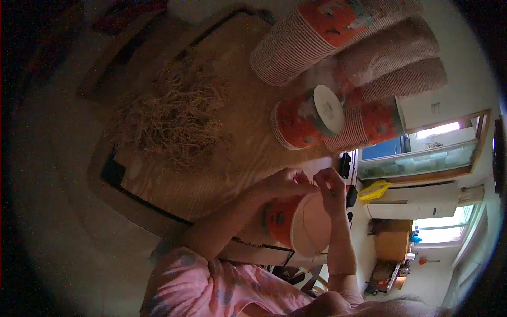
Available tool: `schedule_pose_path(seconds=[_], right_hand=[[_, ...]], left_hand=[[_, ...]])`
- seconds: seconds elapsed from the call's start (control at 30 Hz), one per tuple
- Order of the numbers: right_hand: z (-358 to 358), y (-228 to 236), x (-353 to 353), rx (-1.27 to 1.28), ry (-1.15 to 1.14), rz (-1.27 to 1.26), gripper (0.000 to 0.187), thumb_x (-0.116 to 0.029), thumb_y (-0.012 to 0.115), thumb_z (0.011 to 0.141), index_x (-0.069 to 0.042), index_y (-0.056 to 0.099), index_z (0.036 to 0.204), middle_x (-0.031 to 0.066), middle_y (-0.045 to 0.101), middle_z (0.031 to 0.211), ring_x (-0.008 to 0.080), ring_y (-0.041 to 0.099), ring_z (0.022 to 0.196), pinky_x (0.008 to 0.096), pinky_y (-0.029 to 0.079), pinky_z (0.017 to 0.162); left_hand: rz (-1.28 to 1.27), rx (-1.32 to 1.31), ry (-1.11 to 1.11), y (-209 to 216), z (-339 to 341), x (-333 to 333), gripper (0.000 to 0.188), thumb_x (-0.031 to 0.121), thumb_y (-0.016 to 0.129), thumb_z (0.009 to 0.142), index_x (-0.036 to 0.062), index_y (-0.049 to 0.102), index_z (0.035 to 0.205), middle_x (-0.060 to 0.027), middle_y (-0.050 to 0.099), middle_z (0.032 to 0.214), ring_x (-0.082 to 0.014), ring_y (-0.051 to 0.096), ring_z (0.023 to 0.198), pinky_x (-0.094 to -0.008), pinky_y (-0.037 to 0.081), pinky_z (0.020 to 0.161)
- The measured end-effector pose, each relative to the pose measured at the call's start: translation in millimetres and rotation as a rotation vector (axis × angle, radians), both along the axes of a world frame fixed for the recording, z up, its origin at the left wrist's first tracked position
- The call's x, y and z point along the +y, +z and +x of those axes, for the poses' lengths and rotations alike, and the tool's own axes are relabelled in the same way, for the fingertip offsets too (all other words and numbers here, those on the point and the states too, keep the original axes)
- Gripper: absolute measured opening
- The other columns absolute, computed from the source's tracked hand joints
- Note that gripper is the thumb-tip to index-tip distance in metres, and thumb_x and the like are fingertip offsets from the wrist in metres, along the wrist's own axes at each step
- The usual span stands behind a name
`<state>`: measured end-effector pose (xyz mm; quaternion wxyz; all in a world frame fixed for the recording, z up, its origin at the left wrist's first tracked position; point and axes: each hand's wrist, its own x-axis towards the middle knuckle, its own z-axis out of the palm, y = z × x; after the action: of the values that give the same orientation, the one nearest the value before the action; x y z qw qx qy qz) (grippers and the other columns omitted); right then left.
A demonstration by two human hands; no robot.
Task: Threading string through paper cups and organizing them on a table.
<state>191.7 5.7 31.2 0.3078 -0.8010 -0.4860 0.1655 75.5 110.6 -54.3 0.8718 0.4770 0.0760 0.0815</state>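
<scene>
My left hand [289,182] and my right hand [331,187] come close together near the middle, fingertips pinched toward each other. Whatever is between them, if anything, is too small and dim to make out. Just below the hands is a red paper tub [277,219] with a wide pale rim and a whitish inside; my right forearm passes by its open side. Left of the hands, a tangled pile of thin, dry brown strands [177,119] lies spread on the wooden table [158,182].
Beyond the hands stands a short stack of red tubs [298,121] topped with a white round lid [328,111]. Another stack [369,124] is beside it. Taller tub stacks [288,47], some wrapped in plastic [393,50], fill the far right. A yellow bag [374,190] shows farther right.
</scene>
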Motion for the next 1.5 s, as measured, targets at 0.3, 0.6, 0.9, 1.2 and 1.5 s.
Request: schedule_pose_path(seconds=[0.3, 0.6, 0.9, 1.2, 1.5], right_hand=[[15.5, 32.8, -35.1, 0.522, 0.029, 0.137, 0.009, -0.013, 0.061, 0.082, -0.008, 0.054, 0.084, -0.0019, 0.053, 0.078, 0.0089, 0.047, 0.064, 0.0247, 0.041, 0.056], [4.4, 64.9, -162.8, 0.356, -0.066, 0.321, 0.015, -0.003, 0.061, 0.077, -0.009, 0.05, 0.086, -0.0061, 0.044, 0.064, 0.001, 0.034, 0.053, 0.0172, 0.024, 0.044], [17.3, 6.0, -230.9, 0.712, -0.132, 0.715, 0.007, -0.01, 0.056, 0.083, -0.009, 0.05, 0.086, -0.0052, 0.044, 0.063, 0.0015, 0.037, 0.05, 0.0177, 0.026, 0.041], [41.4, -9.5, -239.8, 0.571, -0.278, 0.728, 0.01, -0.007, 0.059, 0.077, -0.006, 0.051, 0.083, -0.0042, 0.047, 0.064, 0.0028, 0.041, 0.051, 0.0175, 0.029, 0.045], [43.3, -4.3, -234.2, 0.653, -0.06, 0.554, 0.01, -0.001, 0.062, 0.072, -0.002, 0.054, 0.079, 0.0001, 0.055, 0.074, 0.0061, 0.049, 0.059, 0.0192, 0.04, 0.053]], left_hand=[[0.846, 0.155, 0.375, 31.6, -3.8, -23.3, 0.03, 0.028, 0.066, 0.076, 0.0028, 0.058, 0.091, -0.0114, 0.06, 0.086, -0.024, 0.06, 0.079, -0.0332, 0.047, 0.072], [1.135, 0.135, 0.651, 55.3, -29.1, -77.6, 0.017, 0.01, 0.058, 0.077, 0.0044, 0.062, 0.092, -0.0139, 0.063, 0.079, -0.0331, 0.061, 0.072, -0.0398, 0.049, 0.064], [1.519, -0.15, 0.661, 88.0, -57.5, -144.9, 0.022, 0.006, 0.058, 0.075, 0.0072, 0.061, 0.097, -0.0077, 0.063, 0.094, -0.0241, 0.059, 0.088, -0.0351, 0.05, 0.073], [1.701, -0.353, 0.504, 91.2, -31.2, -180.7, 0.032, 0.007, 0.061, 0.067, 0.0073, 0.061, 0.099, -0.0037, 0.059, 0.103, -0.0209, 0.056, 0.092, -0.0317, 0.051, 0.073], [1.694, -0.354, 0.639, 93.8, -35.5, -188.3, 0.031, 0.012, 0.059, 0.066, 0.0078, 0.063, 0.097, -0.0036, 0.058, 0.105, -0.0202, 0.055, 0.097, -0.031, 0.051, 0.074]])
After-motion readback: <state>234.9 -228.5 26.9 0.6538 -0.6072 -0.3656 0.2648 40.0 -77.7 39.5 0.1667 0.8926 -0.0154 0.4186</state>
